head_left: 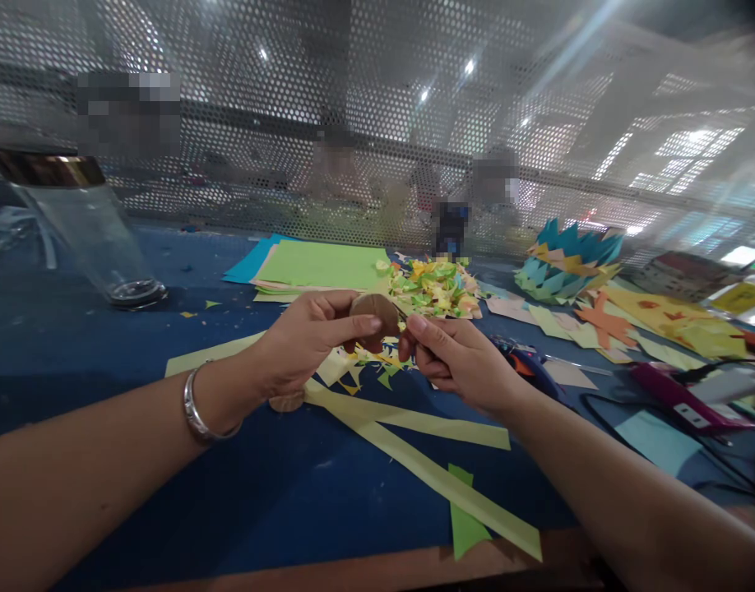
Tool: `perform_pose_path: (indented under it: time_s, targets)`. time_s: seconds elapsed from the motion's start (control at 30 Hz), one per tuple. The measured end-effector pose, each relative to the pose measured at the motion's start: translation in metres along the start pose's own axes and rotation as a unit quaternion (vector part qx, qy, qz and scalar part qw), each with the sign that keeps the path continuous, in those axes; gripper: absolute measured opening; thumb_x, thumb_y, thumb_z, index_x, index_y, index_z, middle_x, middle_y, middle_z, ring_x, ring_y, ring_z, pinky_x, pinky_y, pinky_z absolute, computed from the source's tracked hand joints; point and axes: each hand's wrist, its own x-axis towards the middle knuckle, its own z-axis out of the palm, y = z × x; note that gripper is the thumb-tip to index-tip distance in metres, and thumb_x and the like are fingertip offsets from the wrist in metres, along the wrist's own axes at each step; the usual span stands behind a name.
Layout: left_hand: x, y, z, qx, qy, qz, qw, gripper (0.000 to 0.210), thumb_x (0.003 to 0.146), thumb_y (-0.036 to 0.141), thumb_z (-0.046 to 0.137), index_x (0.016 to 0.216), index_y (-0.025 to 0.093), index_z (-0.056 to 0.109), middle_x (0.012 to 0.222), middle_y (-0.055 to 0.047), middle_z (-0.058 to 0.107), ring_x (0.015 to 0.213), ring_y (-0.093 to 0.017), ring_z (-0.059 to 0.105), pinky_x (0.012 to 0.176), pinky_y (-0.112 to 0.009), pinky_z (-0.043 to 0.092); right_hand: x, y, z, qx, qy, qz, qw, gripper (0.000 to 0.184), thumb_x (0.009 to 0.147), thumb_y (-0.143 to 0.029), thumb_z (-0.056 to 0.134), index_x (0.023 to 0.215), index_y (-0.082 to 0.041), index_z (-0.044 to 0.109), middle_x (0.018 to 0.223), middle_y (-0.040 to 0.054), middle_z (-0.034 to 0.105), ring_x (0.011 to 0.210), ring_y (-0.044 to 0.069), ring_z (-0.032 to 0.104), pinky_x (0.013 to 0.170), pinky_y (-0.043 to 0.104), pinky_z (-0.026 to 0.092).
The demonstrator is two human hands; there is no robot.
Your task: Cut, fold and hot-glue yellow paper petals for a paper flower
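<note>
Held up over the blue table, a round brown disc point(381, 311) sits between the thumb and fingers of my left hand point(307, 339), which wears a silver bracelet at the wrist. My right hand point(460, 355) is closed in a pinch near the disc's right edge; what is between its fingertips is too small to make out. Below my left hand lies another brown round piece point(287, 401), partly covered. Pale yellow-green paper strips point(427, 469) stretch across the table under both hands, one crossing a green paper scrap point(467, 526). Small paper cuttings point(386, 376) lie behind the hands.
A glass jar point(97, 234) stands at left. Behind are stacked coloured sheets point(321, 263) and a heap of paper bits point(436, 284). To the right are a paper crown point(568, 259), cut-outs, a magenta power strip point(686, 403) and black cables. A perforated metal screen point(377, 107) rises beyond.
</note>
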Motion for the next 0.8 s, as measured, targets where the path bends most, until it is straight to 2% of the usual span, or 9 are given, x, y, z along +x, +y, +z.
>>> perform_pose_path:
  time_s: [0.17, 0.43, 0.8]
  targets:
    - [-0.0016, 0.0029, 0.0033, 0.006, -0.024, -0.007, 1.0, 0.006, 0.085, 0.022, 0.071, 0.084, 0.018, 0.075, 0.072, 0.0, 0.071, 0.069, -0.01, 0.061, 0.061, -0.021, 0.038, -0.0014, 0.0002, -0.0015, -0.01, -0.01, -0.001, 1.0, 0.05, 0.094, -0.059, 0.054, 0.065, -0.018, 0.053, 0.049, -0.0088, 0.028, 0.042, 0.005, 0.019, 0.038, 0.022, 0.013]
    - [-0.001, 0.0002, -0.0005, 0.014, -0.053, -0.003, 0.998, 0.006, 0.084, 0.023, 0.073, 0.085, 0.017, 0.076, 0.075, 0.001, 0.072, 0.067, -0.008, 0.061, 0.065, -0.02, 0.044, -0.0023, 0.0006, -0.0021, -0.02, 0.004, 0.0, 1.0, 0.052, 0.092, -0.061, 0.056, 0.061, -0.018, 0.052, 0.048, -0.0082, 0.03, 0.041, 0.005, 0.019, 0.038, 0.021, 0.014]
    - [-0.0016, 0.0025, -0.0006, 0.05, -0.04, -0.003, 0.998, 0.009, 0.083, 0.024, 0.073, 0.082, 0.016, 0.077, 0.071, -0.001, 0.072, 0.065, -0.009, 0.06, 0.063, -0.02, 0.044, -0.0041, 0.0, -0.0033, -0.027, 0.004, 0.009, 1.0, 0.051, 0.092, -0.06, 0.056, 0.064, -0.018, 0.054, 0.047, -0.0091, 0.027, 0.041, 0.004, 0.018, 0.037, 0.02, 0.013]
